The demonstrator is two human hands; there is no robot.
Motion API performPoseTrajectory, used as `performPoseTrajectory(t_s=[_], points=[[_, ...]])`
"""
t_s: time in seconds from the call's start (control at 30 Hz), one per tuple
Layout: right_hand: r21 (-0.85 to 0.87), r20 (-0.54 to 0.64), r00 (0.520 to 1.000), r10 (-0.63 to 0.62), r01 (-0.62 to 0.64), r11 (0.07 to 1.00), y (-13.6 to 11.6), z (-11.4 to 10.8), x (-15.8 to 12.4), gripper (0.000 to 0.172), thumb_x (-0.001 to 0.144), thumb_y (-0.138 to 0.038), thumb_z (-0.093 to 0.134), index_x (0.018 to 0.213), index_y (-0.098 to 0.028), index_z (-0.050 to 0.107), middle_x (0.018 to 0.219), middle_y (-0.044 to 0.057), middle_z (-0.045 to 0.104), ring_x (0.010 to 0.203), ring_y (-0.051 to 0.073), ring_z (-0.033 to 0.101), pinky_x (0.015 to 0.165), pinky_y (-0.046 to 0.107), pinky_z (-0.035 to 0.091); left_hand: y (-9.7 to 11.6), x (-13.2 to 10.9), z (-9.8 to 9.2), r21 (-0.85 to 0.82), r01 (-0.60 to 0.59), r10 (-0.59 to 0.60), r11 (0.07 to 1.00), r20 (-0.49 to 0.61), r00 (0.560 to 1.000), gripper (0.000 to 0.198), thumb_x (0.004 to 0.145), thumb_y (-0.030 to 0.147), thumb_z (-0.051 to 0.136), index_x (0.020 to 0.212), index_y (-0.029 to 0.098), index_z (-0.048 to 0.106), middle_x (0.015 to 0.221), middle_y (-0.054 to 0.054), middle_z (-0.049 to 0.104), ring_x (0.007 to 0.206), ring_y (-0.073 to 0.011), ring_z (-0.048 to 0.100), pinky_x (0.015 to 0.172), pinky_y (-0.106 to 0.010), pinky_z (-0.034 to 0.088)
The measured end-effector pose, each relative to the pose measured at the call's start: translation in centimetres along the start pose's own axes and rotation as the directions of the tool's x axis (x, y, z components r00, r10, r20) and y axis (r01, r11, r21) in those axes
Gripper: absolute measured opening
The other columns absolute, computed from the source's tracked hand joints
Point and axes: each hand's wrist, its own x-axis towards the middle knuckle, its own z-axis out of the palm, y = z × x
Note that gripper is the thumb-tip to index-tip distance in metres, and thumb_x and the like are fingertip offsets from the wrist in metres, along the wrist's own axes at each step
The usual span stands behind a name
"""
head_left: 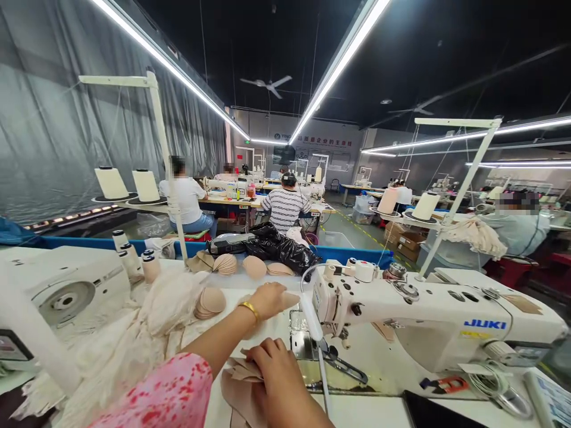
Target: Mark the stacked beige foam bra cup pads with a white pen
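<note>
My left hand point(267, 300), with a gold bracelet at the wrist, reaches across the white table left of the sewing machine's needle area. Its fingers are closed on a beige fabric piece point(291, 301), partly hidden behind them. Nearer to me, my right hand point(282, 371) is wrapped round a bundle of beige fabric pieces point(238, 392), their layered edges showing on its left. The white JUKI sewing machine point(428, 321) stands to the right of both hands. Rounded beige cut pieces point(210, 302) lie stacked to the left of my left forearm.
Cream lace fabric point(134, 339) is heaped on the left. Several beige stacks point(254, 267) and a black plastic bag point(285, 252) lie along the back edge. Red-handled snips point(446, 385) rest by the machine base. Co-workers sit at tables beyond.
</note>
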Motion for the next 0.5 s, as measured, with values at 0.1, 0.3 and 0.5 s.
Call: performPoseTrajectory(t_s=[0.1, 0.3, 0.5], points=[[-0.032, -0.039, 0.999, -0.025, 0.024, 0.999, 0.9, 1.4, 0.4, 0.051, 0.077, -0.01, 0.067, 0.123, -0.033, 0.067, 0.123, 0.007, 0.068, 0.115, 0.035, 0.061, 0.086, 0.047, 0.052, 1.1, 1.6, 0.8, 0.121, -0.023, 0.015, 0.992, 0.067, 0.998, 0.026, 0.1, 0.035, 0.069, 0.118, 0.016, 0.07, 0.124, -0.009, 0.071, 0.112, -0.0247, 0.069, 0.1, -0.049, 0.058], [-0.114, -0.082, 0.995, -0.052, 0.043, 0.993, 2.3, 3.5, 1.0, 0.055, 0.073, -0.013, 0.073, 0.123, -0.036, 0.067, 0.118, 0.006, 0.07, 0.108, 0.035, 0.064, 0.079, 0.043, 0.053, -1.4, 2.4, -3.0, 0.278, 0.121, -0.079, 0.953, -0.156, 0.985, 0.026, 0.101, 0.035, 0.067, 0.118, 0.015, 0.069, 0.124, -0.01, 0.07, 0.114, -0.0254, 0.068, 0.1, -0.049, 0.058], [-0.05, -0.051, 0.998, -0.022, 0.02, 0.999, 2.2, 2.9, 1.0, 0.055, 0.073, -0.011, 0.072, 0.122, -0.036, 0.068, 0.119, 0.006, 0.071, 0.111, 0.036, 0.064, 0.081, 0.044, 0.053, -4.1, 4.4, -8.8, 0.259, 0.18, -0.08, 0.949, -0.352, 0.933, 0.032, 0.1, 0.036, 0.068, 0.125, 0.015, 0.066, 0.127, -0.011, 0.068, 0.111, -0.0255, 0.068, 0.095, -0.047, 0.059]])
